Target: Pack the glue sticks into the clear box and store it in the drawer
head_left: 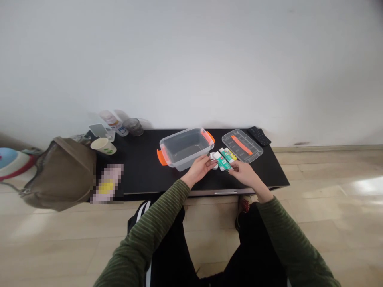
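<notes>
Two hands meet at frame centre: left hand [200, 167] and right hand [243, 172] each pinch an end of a teal-and-white tube [222, 161]. Similar tubes [229, 154] lie alongside (count unclear). Clear plastic bin with orange latches [184, 148] stands empty, its transparent lid [242, 145] off, upper right. Black table [143, 167] has room leftward.

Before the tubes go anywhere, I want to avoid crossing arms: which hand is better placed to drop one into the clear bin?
Probably the left hand: it sits right against the clear bin and touches a tube. The right hand lies beyond the tubes, farther off.
</notes>
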Available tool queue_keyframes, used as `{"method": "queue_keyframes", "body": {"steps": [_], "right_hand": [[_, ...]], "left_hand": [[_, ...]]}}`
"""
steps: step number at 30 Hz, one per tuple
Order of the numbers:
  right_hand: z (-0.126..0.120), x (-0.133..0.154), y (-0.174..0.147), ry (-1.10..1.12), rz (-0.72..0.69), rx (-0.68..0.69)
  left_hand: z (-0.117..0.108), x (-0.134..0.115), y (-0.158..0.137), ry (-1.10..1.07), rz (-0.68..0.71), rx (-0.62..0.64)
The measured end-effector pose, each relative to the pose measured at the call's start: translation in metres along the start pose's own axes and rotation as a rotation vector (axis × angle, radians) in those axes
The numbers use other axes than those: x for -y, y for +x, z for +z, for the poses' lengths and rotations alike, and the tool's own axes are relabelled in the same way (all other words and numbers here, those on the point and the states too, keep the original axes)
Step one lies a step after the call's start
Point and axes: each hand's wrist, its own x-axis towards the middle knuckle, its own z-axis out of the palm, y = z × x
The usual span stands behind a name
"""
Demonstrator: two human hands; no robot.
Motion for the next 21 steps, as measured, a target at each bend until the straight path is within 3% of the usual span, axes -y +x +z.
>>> {"method": "queue_keyframes", "body": {"steps": [5, 10, 16, 21], "right_hand": [[-0.001, 0.005, 0.0, 0.028, 0.015, -0.133], [-0.005, 0.01, 0.0, 0.157, -0.064, -0.268], [-0.004, 0.013, -0.001, 0.253, -0.106, -0.199], [0.001, 0.007, 0.002, 0.312, -0.107, -0.232]], "left_hand": [[-0.001, -0.003, 0.0, -0.029, 0.027, -0.011], [-0.005, -0.003, 0.001, 0.011, 0.063, -0.007], [-0.004, -0.002, 0.001, 0.023, 0.088, 0.032], [-0.005, 0.0, 0.0, 0.03, 0.106, 0.036]]}}
